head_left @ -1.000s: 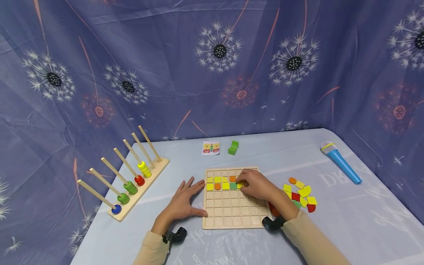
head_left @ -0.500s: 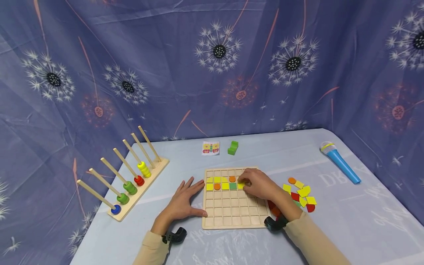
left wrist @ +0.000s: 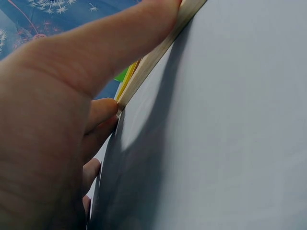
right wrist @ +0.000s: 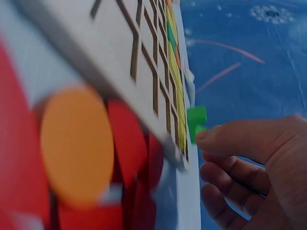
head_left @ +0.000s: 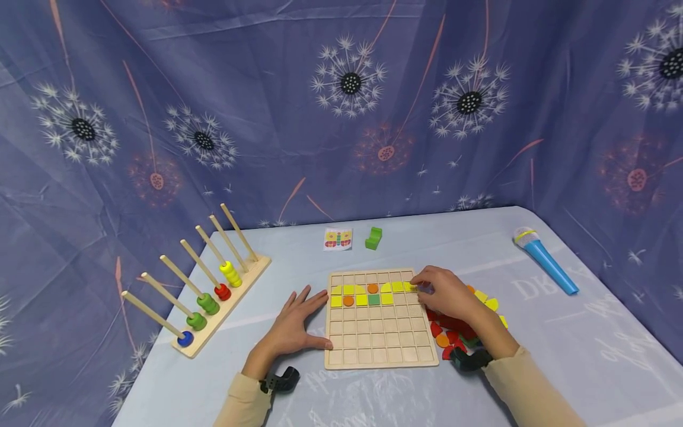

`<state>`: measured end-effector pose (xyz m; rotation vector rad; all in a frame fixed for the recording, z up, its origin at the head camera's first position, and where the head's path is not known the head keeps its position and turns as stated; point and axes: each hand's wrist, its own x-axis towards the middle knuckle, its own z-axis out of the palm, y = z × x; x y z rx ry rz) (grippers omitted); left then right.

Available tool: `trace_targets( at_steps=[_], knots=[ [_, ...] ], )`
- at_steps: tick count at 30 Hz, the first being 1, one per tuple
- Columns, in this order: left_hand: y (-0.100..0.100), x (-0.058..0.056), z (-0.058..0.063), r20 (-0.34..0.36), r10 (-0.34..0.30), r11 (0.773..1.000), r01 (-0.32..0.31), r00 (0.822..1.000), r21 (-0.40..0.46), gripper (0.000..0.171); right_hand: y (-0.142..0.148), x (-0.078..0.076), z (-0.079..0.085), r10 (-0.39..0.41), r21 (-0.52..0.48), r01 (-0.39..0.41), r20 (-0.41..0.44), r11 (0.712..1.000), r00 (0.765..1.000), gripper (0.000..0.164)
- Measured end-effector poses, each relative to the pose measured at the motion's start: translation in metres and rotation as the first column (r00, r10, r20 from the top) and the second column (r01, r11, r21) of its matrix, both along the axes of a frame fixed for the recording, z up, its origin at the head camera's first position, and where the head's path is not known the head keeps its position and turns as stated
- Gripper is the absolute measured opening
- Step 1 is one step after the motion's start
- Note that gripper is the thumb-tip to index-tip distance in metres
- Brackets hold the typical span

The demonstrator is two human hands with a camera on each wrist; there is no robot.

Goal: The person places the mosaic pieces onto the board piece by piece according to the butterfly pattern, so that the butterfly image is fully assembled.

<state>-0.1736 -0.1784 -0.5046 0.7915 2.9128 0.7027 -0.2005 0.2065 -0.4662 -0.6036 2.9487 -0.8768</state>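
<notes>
A wooden grid board [head_left: 389,341] lies on the table with yellow tiles [head_left: 397,287], orange discs [head_left: 372,289] and a green square [head_left: 373,299] in two of its upper rows. My left hand [head_left: 293,323] is spread at the board's left side, thumb and fingertips touching its edge. My right hand [head_left: 447,293] is at the right edge, fingertips right by the last yellow tile of the row. In the right wrist view, its fingers [right wrist: 216,172] are loosely bent and nothing shows between them and the thumb.
Loose red pieces [head_left: 452,337], an orange disc [head_left: 442,340] and yellow pieces [head_left: 492,304] lie right of the board, partly under my right arm. Behind it are a butterfly pattern card [head_left: 338,239] and a green block [head_left: 373,238]. A bead abacus [head_left: 235,293] stands left; a toy microphone [head_left: 546,261] lies right.
My right hand has moved right from the middle of the row to the board's right edge, uncovering yellow tiles in the row. The left hand stays in place.
</notes>
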Motion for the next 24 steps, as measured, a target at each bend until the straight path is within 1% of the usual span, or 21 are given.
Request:
trace_targets(
  at_steps=[4,7,10,14,16,20,24],
  knots=[
    [0.000,0.000,0.000,0.009,0.007,1.000,-0.007,1.000,-0.014,0.112,0.016,0.001,0.001,-0.114,0.006,0.114,0.021,0.994,0.993,0.029],
    [0.000,-0.001,-0.001,0.014,0.014,1.000,-0.014,1.000,-0.020,0.113,0.030,0.001,0.001,-0.179,0.009,0.179,0.011,0.984,0.984,0.032],
    [0.000,-0.001,-0.001,0.013,0.016,1.000,-0.015,1.000,-0.019,0.113,0.043,0.002,-0.001,-0.236,0.012,0.236,-0.014,0.972,0.972,0.036],
    [0.000,-0.001,-0.002,0.012,0.016,1.000,-0.016,1.000,-0.014,0.113,0.059,0.006,-0.007,-0.309,0.005,0.309,-0.020,0.951,0.951,0.039],
    [-0.001,-0.001,-0.002,0.013,0.015,1.000,-0.015,1.000,-0.014,0.113,0.066,0.008,-0.010,-0.331,0.007,0.331,-0.024,0.944,0.943,0.038],
    [-0.001,-0.001,-0.003,0.010,0.016,1.000,-0.016,1.000,-0.016,0.113,0.076,0.010,-0.015,-0.352,0.025,0.352,-0.020,0.936,0.936,0.038],
    [-0.001,-0.001,-0.003,0.007,0.016,1.000,-0.016,1.000,-0.018,0.113,0.080,0.011,-0.017,-0.355,0.020,0.355,0.034,0.935,0.934,0.039]
  ],
)
